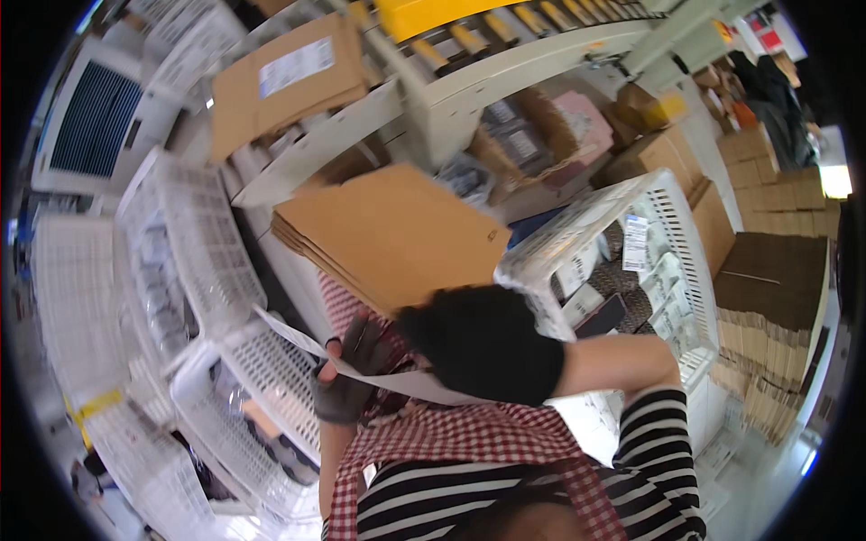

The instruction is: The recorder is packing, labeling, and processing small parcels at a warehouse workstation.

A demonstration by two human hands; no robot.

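Note:
A white paper sheet [442, 389] stretches in front of my checked apron, seen nearly edge-on. My left hand [347, 374], in a dark glove with bare fingertips showing, pinches this sheet toward its left part. My right hand [492, 345], in a black glove, is curled over the sheet's right part. Its fingertips point left and are partly hidden, so what they grip cannot be made out. Just beyond both hands is a stack of flat brown cardboard pieces [397, 234], its near edge by the right glove. What supports the stack is hidden.
A white basket [672, 194] with packets and labelled parcels stands at right. More white baskets [271, 365] line the left. Ahead are a roller conveyor [532, 63], a labelled flat carton [307, 77] and an open box [532, 149]. Folded cardboard [767, 316] is piled far right.

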